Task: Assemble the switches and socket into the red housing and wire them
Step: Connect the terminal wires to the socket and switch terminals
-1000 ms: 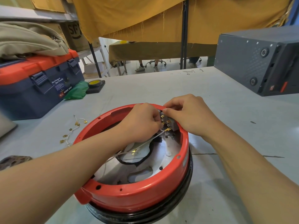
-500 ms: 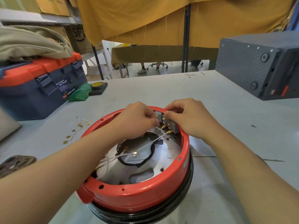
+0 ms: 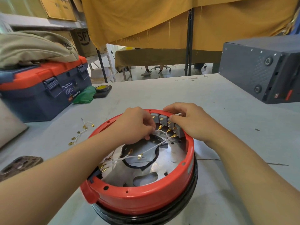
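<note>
The round red housing [image 3: 146, 198] sits on a black ring on the grey table, open side up. Grey switches [image 3: 163, 119] with brass terminals line the inside of its far wall. My left hand [image 3: 136, 125] reaches into the housing and pinches a white wire [image 3: 159, 131] next to the switch terminals. My right hand [image 3: 190, 120] grips the far rim, thumb pressed on the top of the switches. More white wires with brass connectors [image 3: 139, 155] lie across the metal floor inside. A black socket part [image 3: 95, 173] sits at the near left wall.
Loose white wires with brass terminals [image 3: 81, 132] lie on the table left of the housing. A blue and orange toolbox [image 3: 43, 88] stands at the left, green cloth [image 3: 84, 95] and tape [image 3: 102, 89] beside it. A dark grey case [image 3: 263, 70] stands far right. A brown perforated disc [image 3: 21, 164] lies near left.
My left hand has drawn back slightly from the switches, pulling the white wire with it. My right hand stays on the rim. The view has shifted a little lower.
</note>
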A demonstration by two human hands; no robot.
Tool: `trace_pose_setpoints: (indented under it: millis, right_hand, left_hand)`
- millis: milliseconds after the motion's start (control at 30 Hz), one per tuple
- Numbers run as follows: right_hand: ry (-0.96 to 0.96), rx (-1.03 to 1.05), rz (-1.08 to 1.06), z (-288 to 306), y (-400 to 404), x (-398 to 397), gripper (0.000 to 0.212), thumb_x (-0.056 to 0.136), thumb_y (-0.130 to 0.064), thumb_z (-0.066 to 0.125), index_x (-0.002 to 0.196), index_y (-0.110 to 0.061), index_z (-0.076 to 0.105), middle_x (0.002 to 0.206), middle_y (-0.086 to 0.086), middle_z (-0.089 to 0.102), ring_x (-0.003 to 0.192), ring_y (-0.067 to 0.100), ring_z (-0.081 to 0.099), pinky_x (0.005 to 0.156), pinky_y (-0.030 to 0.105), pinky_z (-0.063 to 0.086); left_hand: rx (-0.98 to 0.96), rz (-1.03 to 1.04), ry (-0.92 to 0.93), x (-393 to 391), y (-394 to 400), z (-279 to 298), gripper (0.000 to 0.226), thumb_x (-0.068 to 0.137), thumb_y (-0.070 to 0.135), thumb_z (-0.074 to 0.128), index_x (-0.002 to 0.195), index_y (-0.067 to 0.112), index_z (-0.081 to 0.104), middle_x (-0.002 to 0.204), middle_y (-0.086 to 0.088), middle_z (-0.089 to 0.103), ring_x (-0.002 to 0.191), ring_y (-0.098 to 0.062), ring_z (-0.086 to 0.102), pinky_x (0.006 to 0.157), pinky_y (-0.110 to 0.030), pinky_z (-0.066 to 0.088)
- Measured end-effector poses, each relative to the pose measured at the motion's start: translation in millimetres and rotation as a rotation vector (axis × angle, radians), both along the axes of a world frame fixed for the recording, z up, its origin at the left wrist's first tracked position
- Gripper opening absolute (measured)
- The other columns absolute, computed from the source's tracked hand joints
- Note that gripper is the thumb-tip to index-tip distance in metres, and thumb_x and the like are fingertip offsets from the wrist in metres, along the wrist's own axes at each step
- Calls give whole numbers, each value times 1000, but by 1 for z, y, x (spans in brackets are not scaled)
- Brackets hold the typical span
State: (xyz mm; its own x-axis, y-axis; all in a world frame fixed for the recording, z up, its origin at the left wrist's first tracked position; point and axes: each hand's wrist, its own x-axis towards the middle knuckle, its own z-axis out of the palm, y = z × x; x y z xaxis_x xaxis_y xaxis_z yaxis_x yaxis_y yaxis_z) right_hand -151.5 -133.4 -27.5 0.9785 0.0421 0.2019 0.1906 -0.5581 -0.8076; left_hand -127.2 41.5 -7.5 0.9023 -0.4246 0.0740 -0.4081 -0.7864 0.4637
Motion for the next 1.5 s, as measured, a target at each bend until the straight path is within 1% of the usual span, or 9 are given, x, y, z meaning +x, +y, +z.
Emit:
trace_pose_setpoints:
  millis: [100,300,400,467,567,767,933,1367,1500]
  right_hand:
    - [-17,4,-35,1,0,-1,26,91,-13,54,109,-27,66,103,-8,63,86,7,58,61,11,46]
    - [-53,21,-89,0,-1,2,8,85,-23,67,93,-24,68,87,-10,65,77,5,57,62,20,42]
    - [-59,30,-94,-2,-1,3,7,84,-21,68,91,-22,68,85,-8,66,76,8,58,63,21,42]
    - [-59,33,-95,-2,0,3,7,84,-21,68,91,-21,68,86,-6,66,76,9,57,64,21,42]
    - [-68,18,-96,-2,0,3,8,85,-21,67,92,-19,68,89,-5,66,75,5,56,65,15,42]
    - [-75,9,-101,-3,0,3,6,85,-19,66,91,-19,68,88,-5,66,73,3,54,64,13,41]
    - [-83,-4,-99,-3,1,4,5,86,-20,67,90,-20,67,87,-7,65,73,1,53,64,13,40]
    - [-83,-9,-98,-3,1,4,7,86,-21,67,92,-19,68,90,-5,66,75,4,55,64,12,41]
    - [-82,-9,-102,-3,0,4,6,86,-20,66,92,-19,67,88,-6,65,72,1,54,62,9,39]
  left_hand:
    - [-66,-6,74,0,-2,-1,10,87,11,63,83,14,72,62,4,70,57,-1,67,66,-19,56]
    - [-86,-3,80,-1,-8,0,13,87,11,62,78,9,71,63,-4,72,56,-9,69,66,-23,59]
    - [-20,-4,56,-2,-15,-1,19,87,22,63,71,13,69,48,2,65,42,-3,61,52,-12,51]
    - [-3,12,70,-2,-18,-2,26,89,25,62,66,13,66,44,3,61,36,-3,57,44,-12,46]
    - [-51,36,147,-2,-18,-3,29,88,26,63,62,11,64,43,2,60,35,-6,54,40,-10,42]
    - [-138,31,226,0,-19,-8,22,86,20,65,72,4,67,60,-7,69,47,-14,64,45,-17,49]
    - [-166,14,243,1,-19,-10,19,86,18,66,78,0,67,65,-10,71,52,-17,66,52,-21,54]
    - [-159,-4,156,-5,-21,-12,18,87,12,62,73,3,67,59,-8,70,46,-13,64,50,-17,52]
    - [-220,27,222,-4,-17,-12,16,87,11,61,78,0,68,62,-7,70,49,-15,65,51,-19,54]
